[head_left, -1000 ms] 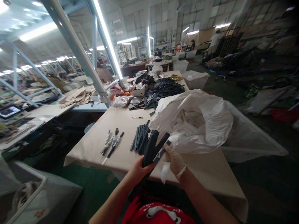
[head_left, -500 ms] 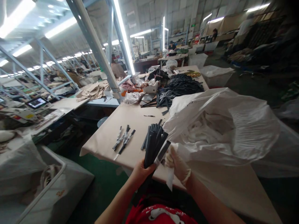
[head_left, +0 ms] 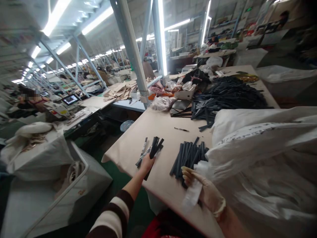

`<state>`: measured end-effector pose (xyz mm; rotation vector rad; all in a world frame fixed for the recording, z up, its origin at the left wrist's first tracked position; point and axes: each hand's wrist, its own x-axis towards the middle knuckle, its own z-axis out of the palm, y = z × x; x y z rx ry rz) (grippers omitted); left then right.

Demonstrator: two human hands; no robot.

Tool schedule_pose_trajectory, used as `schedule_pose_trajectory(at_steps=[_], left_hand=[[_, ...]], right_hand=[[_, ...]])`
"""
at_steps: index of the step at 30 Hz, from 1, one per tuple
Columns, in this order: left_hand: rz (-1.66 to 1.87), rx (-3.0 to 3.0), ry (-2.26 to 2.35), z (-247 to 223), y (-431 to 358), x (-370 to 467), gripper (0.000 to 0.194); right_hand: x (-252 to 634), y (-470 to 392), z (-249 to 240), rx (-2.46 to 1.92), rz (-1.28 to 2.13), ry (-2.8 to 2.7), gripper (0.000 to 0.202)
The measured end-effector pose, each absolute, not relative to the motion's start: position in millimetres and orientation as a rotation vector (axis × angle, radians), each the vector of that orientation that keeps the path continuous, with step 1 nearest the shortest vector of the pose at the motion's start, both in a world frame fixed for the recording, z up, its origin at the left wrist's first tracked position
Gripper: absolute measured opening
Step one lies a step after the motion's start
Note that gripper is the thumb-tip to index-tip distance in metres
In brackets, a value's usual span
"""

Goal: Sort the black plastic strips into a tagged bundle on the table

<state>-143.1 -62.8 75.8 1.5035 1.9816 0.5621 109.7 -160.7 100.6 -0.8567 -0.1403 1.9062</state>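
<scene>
My left hand (head_left: pixel 148 164) is closed around a few dark strips (head_left: pixel 155 147), over the wrapped bundles (head_left: pixel 142 158) at the table's left side. My right hand (head_left: pixel 206 191), in a pale glove, pinches a translucent white strip (head_left: pixel 192 195) that hangs below its fingers. Just beyond the glove, a loose group of dark strips (head_left: pixel 187 155) lies on the beige table (head_left: pixel 128 140). Some of the wrapped bundles are partly hidden behind my left hand and its strips.
A large white sack (head_left: pixel 260 165) covers the table's right side. Farther back lie a big heap of dark strips (head_left: pixel 230 94), a thin dark tool (head_left: pixel 181 129) and plastic bags (head_left: pixel 162 103). A white bin (head_left: pixel 91 185) stands at the lower left.
My left hand has moved left to the wrapped bundles, holding fewer strips. More dark strips lie in the group near my right hand, which still holds the white strip. The view has turned left.
</scene>
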Motion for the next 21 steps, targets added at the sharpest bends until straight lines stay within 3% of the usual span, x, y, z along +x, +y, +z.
schedule_pose_trajectory(at_steps=[6, 13, 16, 21], left_hand=[[0.492, 1.486, 1.969, 72.0, -11.2, -138.8, 0.022], [0.511, 1.407, 1.287, 106.7, -88.5, -60.9, 0.025], [0.580, 1.375, 1.308, 126.0, -115.7, -47.3, 0.018], [0.698, 1.337, 1.254, 154.5, -153.4, -32.6, 0.017]], right_hand=[[98.5, -123.2, 89.0, -0.918, 1.812, -0.192, 0.029], [99.0, -118.0, 91.9, -1.008, 1.604, -0.199, 0.028], [99.8, -137.3, 106.3, -0.977, 1.635, -0.356, 0.035], [104.3, -182.0, 120.2, -1.032, 1.688, -0.662, 0.028]])
